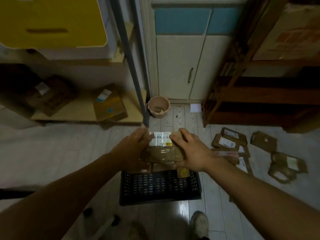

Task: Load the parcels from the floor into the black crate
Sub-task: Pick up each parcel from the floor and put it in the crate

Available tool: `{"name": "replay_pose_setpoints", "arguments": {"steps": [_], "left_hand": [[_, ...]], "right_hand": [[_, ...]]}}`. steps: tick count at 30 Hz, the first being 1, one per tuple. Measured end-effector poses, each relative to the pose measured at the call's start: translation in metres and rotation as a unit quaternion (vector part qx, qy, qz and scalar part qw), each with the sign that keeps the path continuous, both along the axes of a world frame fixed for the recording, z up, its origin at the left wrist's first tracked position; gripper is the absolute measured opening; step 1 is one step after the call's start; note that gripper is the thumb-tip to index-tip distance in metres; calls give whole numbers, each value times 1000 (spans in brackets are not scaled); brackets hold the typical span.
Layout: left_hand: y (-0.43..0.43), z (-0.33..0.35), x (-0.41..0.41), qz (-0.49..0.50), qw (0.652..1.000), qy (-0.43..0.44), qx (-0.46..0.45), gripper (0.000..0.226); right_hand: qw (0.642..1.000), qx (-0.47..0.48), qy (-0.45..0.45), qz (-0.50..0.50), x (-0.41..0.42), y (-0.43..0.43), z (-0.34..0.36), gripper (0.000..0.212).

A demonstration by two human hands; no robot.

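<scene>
HELD: one brown padded-paper parcel with a white barcode label [161,148], in the air over the crate's 12 o'clock edge | GRIPS: left-hand grip [133,144] and right-hand grip [192,149] each clasp one end of it | CRATE: one black slatted plastic crate [161,186] on the floor, three crated parcels [162,168] showing inside | FLOOR: about eight brown floor parcels [226,142] at the crate's 3 o'clock, overlapping, count unsure

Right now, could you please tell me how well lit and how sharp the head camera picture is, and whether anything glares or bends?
Head view: dim overall; the white label on the held parcel is the brightest patch and looks washed out; the floor glares this side of the black crate; the yellow container and shoe near the edges are blurred; the wide lens slants the grey pole.
</scene>
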State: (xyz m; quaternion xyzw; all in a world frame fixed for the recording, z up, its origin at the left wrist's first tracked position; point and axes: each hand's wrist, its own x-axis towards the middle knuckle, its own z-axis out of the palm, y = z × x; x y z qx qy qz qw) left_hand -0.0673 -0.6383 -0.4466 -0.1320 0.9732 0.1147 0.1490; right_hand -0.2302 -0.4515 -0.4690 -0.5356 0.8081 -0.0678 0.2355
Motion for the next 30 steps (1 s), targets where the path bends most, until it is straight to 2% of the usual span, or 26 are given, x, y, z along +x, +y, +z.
{"name": "replay_pose_setpoints", "arguments": {"steps": [5, 11, 19, 24, 30], "left_hand": [[-22, -100, -13, -6, 998, -46, 37, 99], [-28, -264, -27, 27, 995, -68, 66, 103], [-33, -474, -44, 8, 994, -105, 32, 102], [-42, -553, -57, 9, 997, -72, 27, 95], [-43, -593, -53, 33, 995, -92, 7, 88]], "right_hand": [[999, 38, -26, -4, -8, -17, -85, 101], [997, 58, -56, -5, -30, -35, -235, 99], [992, 116, -54, -9, -40, -41, -444, 97], [994, 102, -39, -19, -52, -50, -530, 95], [995, 91, -36, -15, -45, -63, -574, 87]]}}
